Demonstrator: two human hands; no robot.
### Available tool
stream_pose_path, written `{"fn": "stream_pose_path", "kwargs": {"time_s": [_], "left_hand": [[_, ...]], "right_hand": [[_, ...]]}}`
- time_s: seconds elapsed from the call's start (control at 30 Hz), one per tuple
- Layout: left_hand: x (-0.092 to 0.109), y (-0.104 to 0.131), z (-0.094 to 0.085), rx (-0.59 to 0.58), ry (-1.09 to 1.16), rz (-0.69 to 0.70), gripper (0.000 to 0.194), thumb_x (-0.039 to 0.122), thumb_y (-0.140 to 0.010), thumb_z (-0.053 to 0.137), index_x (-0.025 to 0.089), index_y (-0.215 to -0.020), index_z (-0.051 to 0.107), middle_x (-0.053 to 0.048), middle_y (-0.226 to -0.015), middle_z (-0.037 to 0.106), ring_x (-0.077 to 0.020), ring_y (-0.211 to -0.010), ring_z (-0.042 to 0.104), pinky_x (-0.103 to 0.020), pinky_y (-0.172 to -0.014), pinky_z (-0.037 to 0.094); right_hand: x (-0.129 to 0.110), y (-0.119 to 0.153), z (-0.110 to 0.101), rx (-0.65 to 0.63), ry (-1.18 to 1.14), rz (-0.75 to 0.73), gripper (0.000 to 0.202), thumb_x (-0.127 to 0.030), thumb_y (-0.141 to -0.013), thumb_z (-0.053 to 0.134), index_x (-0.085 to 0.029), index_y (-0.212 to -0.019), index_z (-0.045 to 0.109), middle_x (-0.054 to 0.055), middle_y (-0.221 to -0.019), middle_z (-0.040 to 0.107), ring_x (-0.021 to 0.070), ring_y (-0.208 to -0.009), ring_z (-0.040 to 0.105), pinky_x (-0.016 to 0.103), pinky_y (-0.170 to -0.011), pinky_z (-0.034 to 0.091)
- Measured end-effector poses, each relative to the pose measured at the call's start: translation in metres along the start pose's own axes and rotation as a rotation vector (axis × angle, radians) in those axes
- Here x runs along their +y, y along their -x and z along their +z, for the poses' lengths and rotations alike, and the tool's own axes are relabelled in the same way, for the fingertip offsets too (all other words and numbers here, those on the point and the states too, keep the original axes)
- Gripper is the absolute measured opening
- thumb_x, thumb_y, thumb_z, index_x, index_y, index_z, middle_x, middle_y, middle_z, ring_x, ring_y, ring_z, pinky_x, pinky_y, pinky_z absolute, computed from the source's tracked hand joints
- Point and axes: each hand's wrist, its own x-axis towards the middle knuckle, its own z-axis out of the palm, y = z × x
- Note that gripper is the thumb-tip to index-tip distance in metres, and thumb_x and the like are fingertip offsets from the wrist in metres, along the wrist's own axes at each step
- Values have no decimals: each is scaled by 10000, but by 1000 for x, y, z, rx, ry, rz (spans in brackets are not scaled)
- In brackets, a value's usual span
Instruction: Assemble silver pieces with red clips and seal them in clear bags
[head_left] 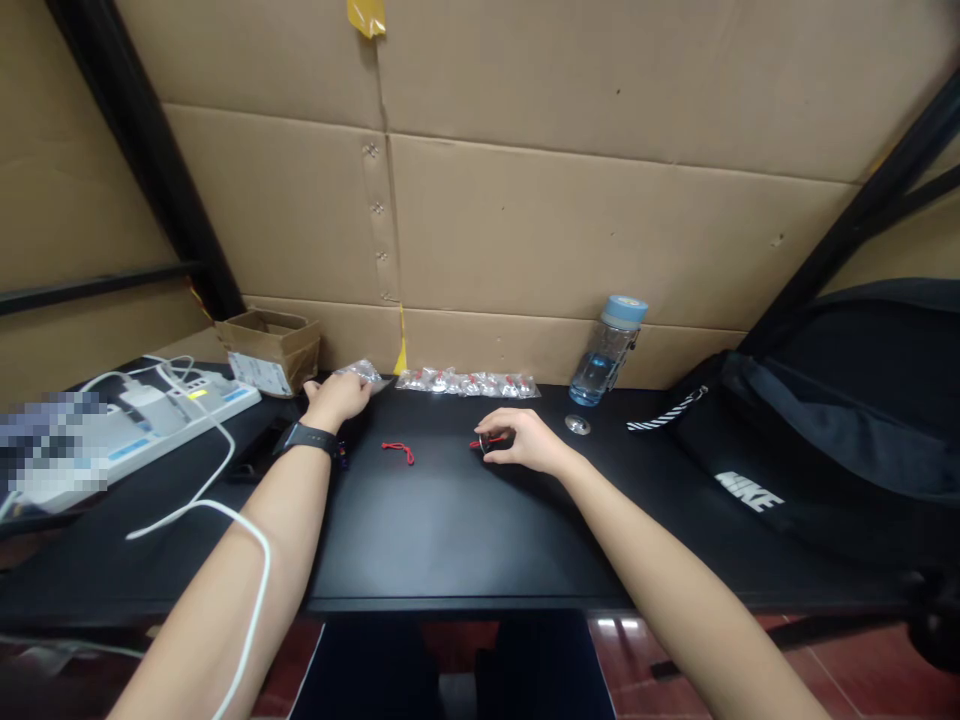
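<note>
My left hand (339,396), a dark watch on its wrist, is at the back left of the table with its fingers closed at a clear plastic packet (363,370). The hand hides part of that packet. Between the thumb and fingers of my right hand (521,440) is a small round metal disc (484,441) with a red cord, held just over the table. A loose red cord loop (399,451) lies on the black table (420,540) between my hands. Behind them, a row of clear packets (469,383) with shiny and red contents lies along the cardboard wall.
To the right are a round metal disc (577,425), a water bottle (609,350) with a blue lid and a black backpack (787,440). A small cardboard box (281,350) and a white power strip (187,410) are on the left. A white cable (259,560) crosses my left forearm.
</note>
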Motion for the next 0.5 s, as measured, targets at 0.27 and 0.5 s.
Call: {"fn": "stream_pose_path", "kwargs": {"time_s": [0.27,0.5], "left_hand": [[-8,-3,10,-19,21,76,457,447,-787,717,346,-1231,686,-78,-1300,696,-404,-1251,576,-533,-1024,362],[-7,-2,12,-13,16,64,407,417,-831,662,325,-1227,657,-75,-1255,724,-374,-1243,586,-519,-1019,342]], "right_hand": [[2,0,1,5,8,0,367,-288,-704,878,-218,-1049,776,71,-1098,749,200,-927,728,308,-817,581],[2,0,1,1,4,20,375,-296,-705,876,-222,-1058,773,70,-1097,750,202,-915,732,320,-816,583]]}}
